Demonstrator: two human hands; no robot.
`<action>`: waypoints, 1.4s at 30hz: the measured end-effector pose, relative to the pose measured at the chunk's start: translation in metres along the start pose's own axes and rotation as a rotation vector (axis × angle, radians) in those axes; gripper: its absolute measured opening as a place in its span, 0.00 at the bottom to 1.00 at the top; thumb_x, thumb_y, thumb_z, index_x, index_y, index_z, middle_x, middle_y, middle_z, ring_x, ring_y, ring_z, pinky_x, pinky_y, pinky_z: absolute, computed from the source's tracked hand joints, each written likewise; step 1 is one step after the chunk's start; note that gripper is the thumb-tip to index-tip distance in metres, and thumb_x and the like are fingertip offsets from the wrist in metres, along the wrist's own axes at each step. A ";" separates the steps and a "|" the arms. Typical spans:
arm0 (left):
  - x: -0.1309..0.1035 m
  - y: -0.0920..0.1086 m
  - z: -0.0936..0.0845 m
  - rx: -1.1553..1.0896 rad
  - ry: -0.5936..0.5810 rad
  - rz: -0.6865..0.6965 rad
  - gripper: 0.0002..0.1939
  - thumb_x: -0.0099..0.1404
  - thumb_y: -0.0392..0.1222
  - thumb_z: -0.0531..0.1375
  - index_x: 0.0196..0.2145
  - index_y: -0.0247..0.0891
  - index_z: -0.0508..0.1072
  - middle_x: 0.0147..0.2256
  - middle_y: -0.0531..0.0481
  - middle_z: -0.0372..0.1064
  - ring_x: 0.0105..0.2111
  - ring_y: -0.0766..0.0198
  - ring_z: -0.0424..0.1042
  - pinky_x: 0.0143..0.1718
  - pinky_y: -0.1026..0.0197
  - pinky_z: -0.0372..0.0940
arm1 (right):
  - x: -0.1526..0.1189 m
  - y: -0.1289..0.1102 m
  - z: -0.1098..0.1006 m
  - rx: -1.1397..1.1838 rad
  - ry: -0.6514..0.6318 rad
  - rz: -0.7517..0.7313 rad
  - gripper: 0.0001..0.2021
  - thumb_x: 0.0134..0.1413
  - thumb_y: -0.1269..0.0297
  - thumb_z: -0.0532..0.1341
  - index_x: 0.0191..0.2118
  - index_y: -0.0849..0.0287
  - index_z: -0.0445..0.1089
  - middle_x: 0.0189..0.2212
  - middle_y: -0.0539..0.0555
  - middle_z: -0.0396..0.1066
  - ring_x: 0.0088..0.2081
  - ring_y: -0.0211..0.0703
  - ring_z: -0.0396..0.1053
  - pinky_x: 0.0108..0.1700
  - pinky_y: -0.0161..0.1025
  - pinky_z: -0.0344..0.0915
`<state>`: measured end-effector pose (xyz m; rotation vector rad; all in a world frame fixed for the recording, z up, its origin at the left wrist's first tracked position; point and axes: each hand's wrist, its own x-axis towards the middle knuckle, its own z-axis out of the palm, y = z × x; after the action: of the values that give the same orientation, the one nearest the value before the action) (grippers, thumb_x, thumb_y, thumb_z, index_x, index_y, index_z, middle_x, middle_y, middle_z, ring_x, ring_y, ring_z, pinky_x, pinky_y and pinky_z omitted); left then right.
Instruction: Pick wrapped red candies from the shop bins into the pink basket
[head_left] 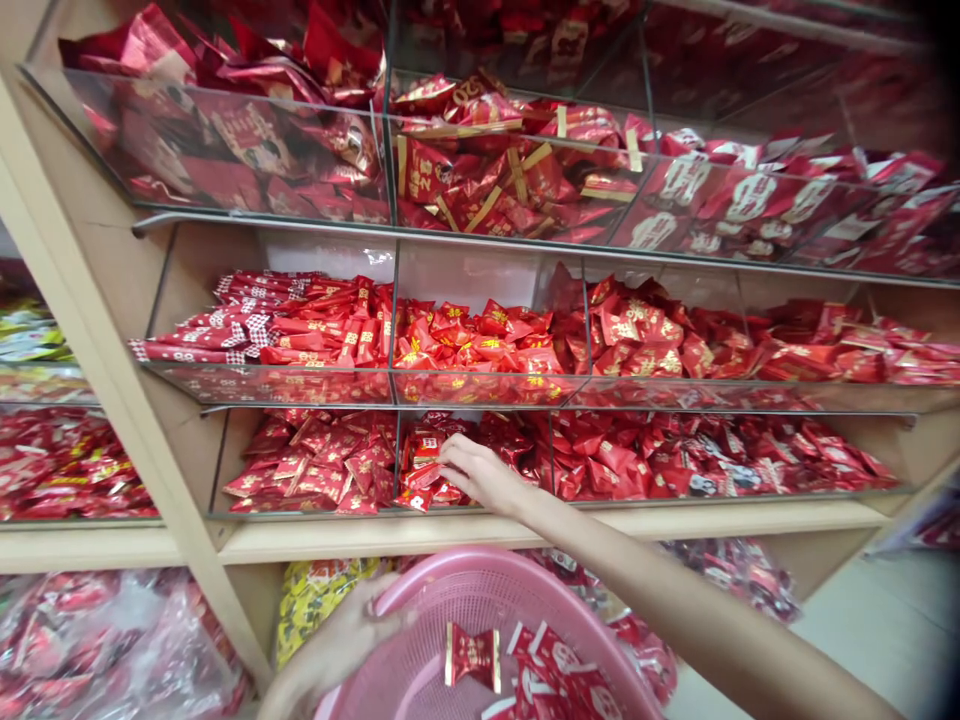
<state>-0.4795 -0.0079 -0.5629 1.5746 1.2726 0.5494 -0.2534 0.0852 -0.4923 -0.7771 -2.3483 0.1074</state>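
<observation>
My left hand [360,630] grips the rim of a pink plastic basket [600,625] at the left side, the thumb laid over the edge. Inside the basket lie one red wrapped candy with gold ends [472,655] and several red-and-white packets [559,670]. My right hand [480,472] reaches across above the basket into the lowest shelf's middle compartment. Its fingers are bent and pressed together at a small red candy packet [426,448] among others like it. The fingertips partly cover what they pinch.
Clear-fronted shelf bins of red packets rise above: a middle row [480,335] and a top row [510,180]. A wooden upright [112,350] stands left. Beneath the wooden ledge [337,540] are yellow packets [322,600]. Bagged red goods [112,640] lie lower left.
</observation>
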 end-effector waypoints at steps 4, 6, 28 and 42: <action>-0.003 0.005 0.000 -0.015 0.023 -0.039 0.30 0.50 0.57 0.61 0.48 0.39 0.72 0.53 0.46 0.65 0.55 0.48 0.58 0.55 0.54 0.55 | 0.008 -0.004 0.002 0.054 0.055 -0.041 0.05 0.57 0.71 0.53 0.37 0.58 0.65 0.39 0.55 0.64 0.40 0.39 0.65 0.43 0.36 0.62; -0.004 0.008 0.001 -0.044 0.039 -0.039 0.31 0.49 0.57 0.62 0.48 0.38 0.71 0.52 0.45 0.65 0.55 0.47 0.59 0.55 0.54 0.56 | 0.008 -0.003 0.002 0.065 0.063 -0.036 0.05 0.56 0.72 0.54 0.36 0.58 0.64 0.38 0.54 0.65 0.39 0.39 0.65 0.43 0.36 0.63; 0.000 0.000 0.002 -0.081 -0.024 0.086 0.24 0.52 0.56 0.61 0.43 0.39 0.74 0.45 0.49 0.72 0.48 0.54 0.66 0.50 0.60 0.59 | 0.014 0.011 0.021 0.041 0.109 0.074 0.10 0.52 0.77 0.53 0.37 0.57 0.67 0.41 0.55 0.66 0.42 0.40 0.65 0.45 0.39 0.63; 0.001 0.002 0.004 -0.051 -0.019 0.091 0.24 0.52 0.55 0.61 0.42 0.38 0.74 0.44 0.50 0.72 0.47 0.54 0.66 0.50 0.61 0.59 | 0.040 0.066 -0.023 -0.355 -0.080 0.509 0.17 0.48 0.79 0.54 0.42 0.57 0.69 0.43 0.60 0.71 0.46 0.55 0.67 0.48 0.48 0.62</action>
<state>-0.4747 -0.0081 -0.5626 1.5976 1.1683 0.6175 -0.2309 0.1590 -0.4692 -1.5599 -2.2165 -0.0667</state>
